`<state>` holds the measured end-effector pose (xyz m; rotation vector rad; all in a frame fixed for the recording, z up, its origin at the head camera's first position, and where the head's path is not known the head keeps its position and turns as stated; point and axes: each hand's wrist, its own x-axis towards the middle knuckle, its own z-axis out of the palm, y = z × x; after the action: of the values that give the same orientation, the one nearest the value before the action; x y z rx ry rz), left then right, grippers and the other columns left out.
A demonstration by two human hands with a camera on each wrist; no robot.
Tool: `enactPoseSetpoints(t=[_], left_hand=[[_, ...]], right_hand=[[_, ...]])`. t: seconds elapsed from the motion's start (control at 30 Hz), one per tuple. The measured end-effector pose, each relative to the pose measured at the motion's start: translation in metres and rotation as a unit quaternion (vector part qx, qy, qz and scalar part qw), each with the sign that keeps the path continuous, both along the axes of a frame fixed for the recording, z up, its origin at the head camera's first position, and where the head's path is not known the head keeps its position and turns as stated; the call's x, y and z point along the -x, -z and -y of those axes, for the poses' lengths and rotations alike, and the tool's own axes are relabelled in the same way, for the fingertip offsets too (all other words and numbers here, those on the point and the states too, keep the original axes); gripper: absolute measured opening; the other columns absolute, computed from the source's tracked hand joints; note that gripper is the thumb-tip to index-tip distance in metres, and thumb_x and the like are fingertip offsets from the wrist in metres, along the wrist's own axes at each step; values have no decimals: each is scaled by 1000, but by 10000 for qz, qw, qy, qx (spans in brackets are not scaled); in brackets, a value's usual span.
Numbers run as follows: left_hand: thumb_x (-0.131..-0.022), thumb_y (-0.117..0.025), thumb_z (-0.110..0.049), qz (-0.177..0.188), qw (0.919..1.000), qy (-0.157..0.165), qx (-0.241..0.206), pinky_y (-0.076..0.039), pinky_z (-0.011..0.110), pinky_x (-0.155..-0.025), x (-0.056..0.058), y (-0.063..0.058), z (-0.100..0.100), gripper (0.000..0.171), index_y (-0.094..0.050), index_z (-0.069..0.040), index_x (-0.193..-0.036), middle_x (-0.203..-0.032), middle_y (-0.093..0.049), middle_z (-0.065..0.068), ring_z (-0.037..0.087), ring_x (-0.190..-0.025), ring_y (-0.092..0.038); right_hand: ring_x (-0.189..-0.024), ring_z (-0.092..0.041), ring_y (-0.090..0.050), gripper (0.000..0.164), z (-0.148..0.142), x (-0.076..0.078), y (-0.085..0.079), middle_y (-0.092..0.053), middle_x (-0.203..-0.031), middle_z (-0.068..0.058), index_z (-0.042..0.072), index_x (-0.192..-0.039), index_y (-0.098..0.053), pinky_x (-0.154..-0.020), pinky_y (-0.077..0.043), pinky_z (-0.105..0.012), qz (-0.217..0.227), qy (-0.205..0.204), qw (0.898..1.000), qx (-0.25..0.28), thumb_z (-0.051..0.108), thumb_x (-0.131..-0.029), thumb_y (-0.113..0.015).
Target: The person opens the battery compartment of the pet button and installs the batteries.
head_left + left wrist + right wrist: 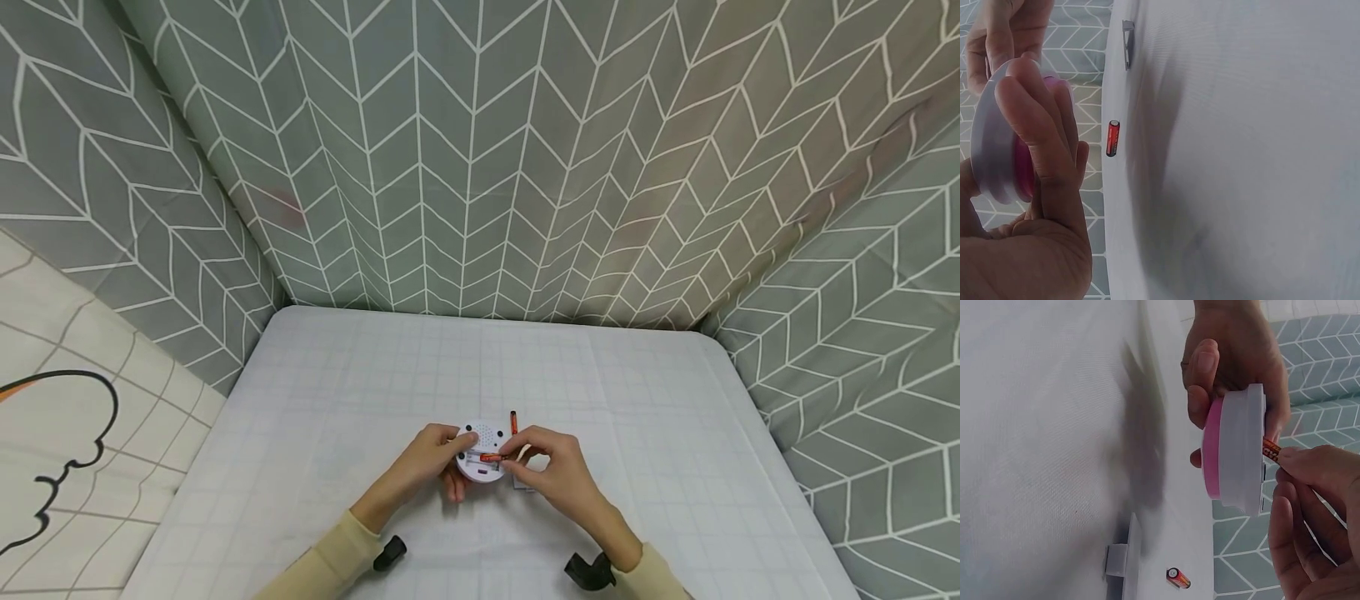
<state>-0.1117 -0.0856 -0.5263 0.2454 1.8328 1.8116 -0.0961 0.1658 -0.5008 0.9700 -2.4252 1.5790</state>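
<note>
My left hand [429,460] grips a round white device [486,435] with a pink underside [1212,450], thumb on its back face. That face, turned up in the head view, has speaker holes, dark feet and an open battery compartment. Between thumb and fingers, my right hand [553,468] pinches a red-and-black battery [1270,450], its far end at the compartment. A second battery [1112,139] of the same look lies on the table beyond the device. Partly behind my right hand in the head view is a small white plastic piece [1132,559] on the table.
A white cloth with a faint grid covers the table [360,375]. Grey curtains [480,167] with a white zigzag pattern hang behind it and to the right. Black wrist mounts [590,572] are strapped at both sleeves.
</note>
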Motion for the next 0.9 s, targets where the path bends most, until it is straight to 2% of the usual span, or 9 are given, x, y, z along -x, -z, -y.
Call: enactPoseSetpoints(t=[0.3,0.57,0.73,0.9], left_hand=[[-109,-59,-36,-82,9999,77,-37,-58,31,-45,0,-2,-1,41,-67,4,-105,-65,-72,16,17,-46,-68],[-109,-59,-34,73,9998,79,-158,-56,29,-45,-2,-3,-3,41,-67,6,-107,-68,-73,20,16,-45,-67],[-109,-59,-35,68,9997,95,-208,-56,28,-45,-2,-3,-3,42,-67,6,-108,-69,-73,21,16,-46,-67],[-110,-58,-35,-9,9997,118,-225,-56,27,-45,-3,-4,-3,43,-68,7,-108,-69,-73,23,15,-46,-67]], right_hand=[[-82,-10,-70,16,4,0,1,-76,-96,-2,13,-103,-78,-68,-63,-31,-66,-88,9999,-76,8,-89,-85],[-82,-9,-73,14,5,-2,-3,-77,-96,3,18,-100,-79,-69,-64,-33,-54,-49,9998,-192,12,-89,-85],[-92,-13,-76,16,1,-1,-4,-79,-102,5,20,-104,-80,-75,-65,-34,25,-69,9996,-267,13,-90,-84],[-99,-15,-76,20,-3,1,-2,-79,-106,5,20,-106,-81,-80,-65,-30,-92,-21,9996,-284,10,-89,-83]])
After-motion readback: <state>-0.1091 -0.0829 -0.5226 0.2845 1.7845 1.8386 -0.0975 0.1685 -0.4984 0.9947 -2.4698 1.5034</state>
